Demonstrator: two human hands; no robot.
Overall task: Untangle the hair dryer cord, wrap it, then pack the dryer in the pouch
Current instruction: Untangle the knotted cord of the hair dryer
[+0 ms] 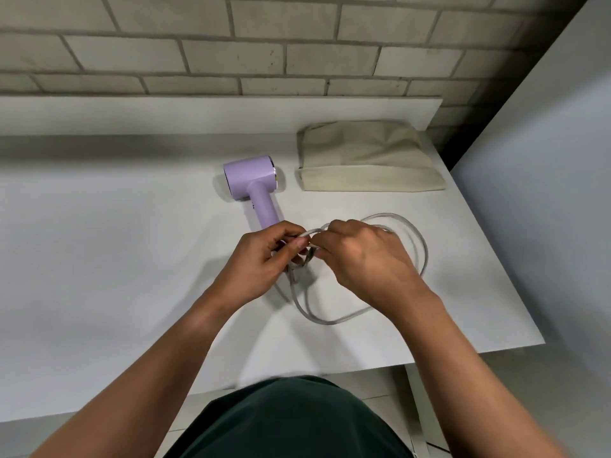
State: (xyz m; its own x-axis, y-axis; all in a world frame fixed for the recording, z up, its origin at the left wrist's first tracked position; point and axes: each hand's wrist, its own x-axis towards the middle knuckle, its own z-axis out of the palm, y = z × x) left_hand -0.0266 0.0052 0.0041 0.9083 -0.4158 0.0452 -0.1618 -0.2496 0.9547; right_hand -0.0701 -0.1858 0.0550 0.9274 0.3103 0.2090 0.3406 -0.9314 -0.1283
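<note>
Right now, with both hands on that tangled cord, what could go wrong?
The left hand and right hand both pinch the cord at its tangle, so pulling them apart may tighten the tangle rather than free it. The dryer lies unheld on the table just beyond the hands, so a tug could drag it.

White table [115, 242], brick wall [231, 44], perhaps a partition [545, 193].

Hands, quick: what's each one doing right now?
Left hand: closed, pinching the cord.
Right hand: closed, pinching the same cord.
</note>
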